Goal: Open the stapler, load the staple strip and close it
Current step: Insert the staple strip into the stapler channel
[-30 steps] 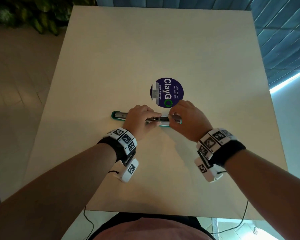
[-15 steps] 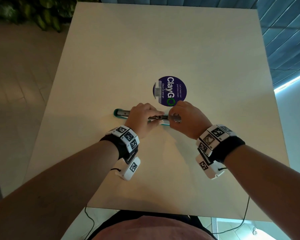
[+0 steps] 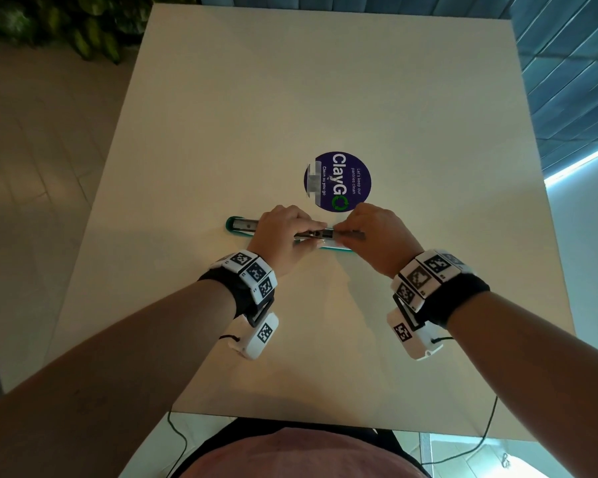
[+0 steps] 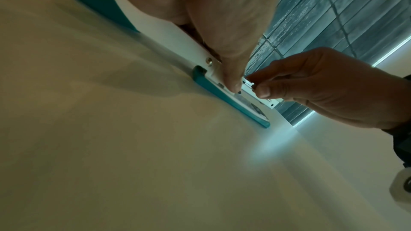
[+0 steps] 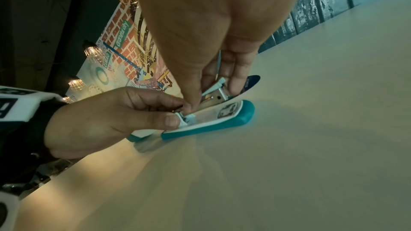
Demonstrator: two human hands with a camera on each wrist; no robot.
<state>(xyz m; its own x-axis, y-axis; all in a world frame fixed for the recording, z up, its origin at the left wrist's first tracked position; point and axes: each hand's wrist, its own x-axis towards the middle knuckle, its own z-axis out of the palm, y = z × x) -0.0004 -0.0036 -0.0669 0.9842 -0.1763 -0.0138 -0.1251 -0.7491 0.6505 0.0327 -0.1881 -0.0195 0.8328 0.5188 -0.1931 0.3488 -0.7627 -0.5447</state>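
While the teal-and-white plastic stapler (image 3: 237,225) lies opened out flat on the pale square worktop (image 3: 325,81), just in front of a round purple sticker (image 3: 337,181), both hands meet over its metal staple channel (image 5: 213,97). The left hand (image 3: 283,236) curls around the stapler's body, seemingly to keep it steady. The right hand (image 3: 377,236) has thumb and forefinger pressed together on the channel, probably seating the staple strip; the strip itself is too small to make out between its fingertips (image 4: 262,90).
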